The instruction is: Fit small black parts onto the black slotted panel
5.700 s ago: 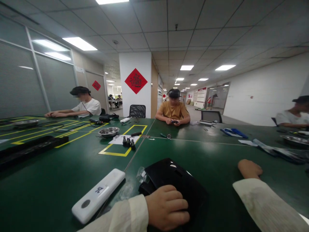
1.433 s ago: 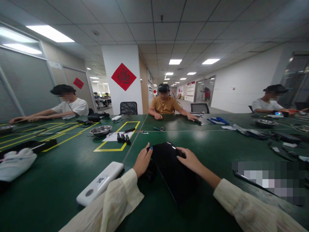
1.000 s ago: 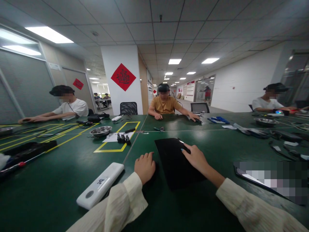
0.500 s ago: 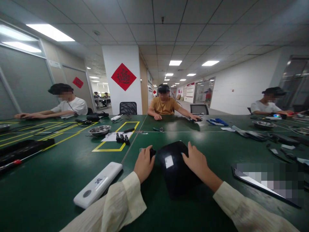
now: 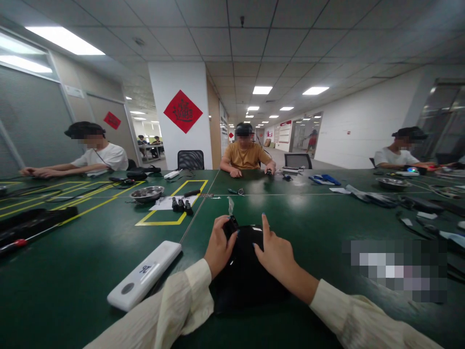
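Black, glossy, curved panel (image 5: 250, 286): extends from the fingertips toward the body. Left hand (image 5: 218, 245): fingers grasp a small blocky black part (image 5: 232, 224); thin clear plastic film (image 5: 230, 205) shows beyond them. Right hand (image 5: 278, 254): index finger extended; whether the others grip the panel cannot be told. Advisable: pinch firmly, steady the panel.

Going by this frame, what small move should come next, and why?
Probably the right hand should reach over and pinch the translucent, crinkled plastic scrap. It shows at the far end of the small black object that the left hand holds, while the right hand, index finger extended, appears to grip nothing by the glossy black curved panel.
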A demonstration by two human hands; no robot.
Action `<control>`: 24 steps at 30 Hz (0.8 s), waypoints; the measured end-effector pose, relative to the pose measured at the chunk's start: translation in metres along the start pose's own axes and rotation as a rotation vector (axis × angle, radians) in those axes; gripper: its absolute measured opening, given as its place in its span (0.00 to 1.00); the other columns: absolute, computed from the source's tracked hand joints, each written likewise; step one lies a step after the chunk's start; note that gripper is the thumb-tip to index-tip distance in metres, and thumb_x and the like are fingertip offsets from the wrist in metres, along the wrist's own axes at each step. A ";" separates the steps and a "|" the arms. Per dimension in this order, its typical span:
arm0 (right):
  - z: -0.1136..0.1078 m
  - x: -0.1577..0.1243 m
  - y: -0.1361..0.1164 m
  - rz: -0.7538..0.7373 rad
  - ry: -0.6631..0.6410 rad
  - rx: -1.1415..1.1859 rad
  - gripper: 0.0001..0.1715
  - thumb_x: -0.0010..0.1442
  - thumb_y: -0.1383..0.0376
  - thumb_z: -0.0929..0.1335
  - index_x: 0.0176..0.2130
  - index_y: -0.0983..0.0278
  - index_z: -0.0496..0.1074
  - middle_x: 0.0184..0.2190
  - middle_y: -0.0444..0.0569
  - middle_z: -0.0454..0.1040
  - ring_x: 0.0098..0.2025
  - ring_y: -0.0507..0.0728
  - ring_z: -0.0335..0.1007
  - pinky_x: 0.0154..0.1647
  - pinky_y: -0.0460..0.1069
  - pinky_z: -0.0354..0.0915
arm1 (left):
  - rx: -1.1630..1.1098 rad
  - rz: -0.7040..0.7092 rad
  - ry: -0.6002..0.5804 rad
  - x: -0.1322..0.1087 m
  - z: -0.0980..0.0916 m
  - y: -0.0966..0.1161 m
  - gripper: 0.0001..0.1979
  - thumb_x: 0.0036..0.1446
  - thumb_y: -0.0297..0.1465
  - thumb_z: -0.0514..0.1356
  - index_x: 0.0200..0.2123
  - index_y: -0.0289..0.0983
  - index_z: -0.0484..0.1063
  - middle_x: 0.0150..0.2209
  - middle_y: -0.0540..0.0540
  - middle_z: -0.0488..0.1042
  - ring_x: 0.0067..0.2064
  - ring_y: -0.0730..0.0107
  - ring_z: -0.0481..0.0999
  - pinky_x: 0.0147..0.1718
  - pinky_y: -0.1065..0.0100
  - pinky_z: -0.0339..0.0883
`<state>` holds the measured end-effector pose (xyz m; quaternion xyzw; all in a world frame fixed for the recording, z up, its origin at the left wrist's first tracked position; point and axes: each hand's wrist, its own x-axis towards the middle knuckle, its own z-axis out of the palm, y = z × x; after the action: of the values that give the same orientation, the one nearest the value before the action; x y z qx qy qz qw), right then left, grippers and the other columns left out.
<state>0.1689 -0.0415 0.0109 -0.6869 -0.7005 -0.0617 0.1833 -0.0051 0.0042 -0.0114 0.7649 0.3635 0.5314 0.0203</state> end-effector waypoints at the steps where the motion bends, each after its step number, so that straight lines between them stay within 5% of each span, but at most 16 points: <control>1: 0.001 0.000 -0.001 -0.011 0.000 0.015 0.44 0.59 0.57 0.60 0.64 0.66 0.33 0.37 0.59 0.73 0.33 0.60 0.72 0.31 0.51 0.64 | -0.039 -0.030 0.010 -0.001 0.002 -0.002 0.22 0.56 0.29 0.53 0.52 0.41 0.47 0.51 0.41 0.58 0.54 0.63 0.64 0.52 0.54 0.62; 7: -0.005 0.002 0.003 -0.263 0.111 0.165 0.38 0.61 0.58 0.57 0.65 0.63 0.37 0.49 0.59 0.65 0.40 0.60 0.70 0.37 0.53 0.65 | -0.239 -0.113 -0.054 -0.001 -0.001 0.003 0.22 0.53 0.34 0.58 0.49 0.42 0.52 0.48 0.44 0.61 0.51 0.65 0.68 0.50 0.54 0.66; 12: 0.004 -0.004 0.001 -0.548 0.179 0.347 0.42 0.55 0.60 0.63 0.64 0.60 0.42 0.57 0.55 0.58 0.56 0.62 0.55 0.55 0.58 0.57 | -0.279 0.169 -0.119 -0.002 -0.007 0.012 0.19 0.53 0.33 0.59 0.46 0.41 0.55 0.46 0.42 0.64 0.51 0.63 0.67 0.47 0.55 0.67; 16: 0.019 -0.007 -0.002 -0.490 0.091 0.620 0.46 0.56 0.62 0.63 0.64 0.62 0.34 0.59 0.57 0.54 0.58 0.59 0.55 0.56 0.57 0.56 | -0.203 0.311 -0.093 -0.002 -0.009 0.014 0.19 0.53 0.30 0.59 0.47 0.43 0.57 0.46 0.43 0.65 0.51 0.63 0.66 0.48 0.55 0.65; 24: 0.028 0.000 0.001 -0.237 0.075 1.093 0.30 0.60 0.59 0.59 0.60 0.59 0.48 0.53 0.53 0.62 0.48 0.55 0.67 0.49 0.53 0.64 | -0.167 -0.047 -0.129 0.003 -0.014 0.019 0.15 0.58 0.33 0.52 0.49 0.40 0.60 0.45 0.43 0.65 0.46 0.67 0.68 0.40 0.65 0.69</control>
<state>0.1647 -0.0317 -0.0145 -0.4061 -0.6960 0.2657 0.5292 -0.0058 -0.0134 0.0049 0.7844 0.3336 0.5090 0.1197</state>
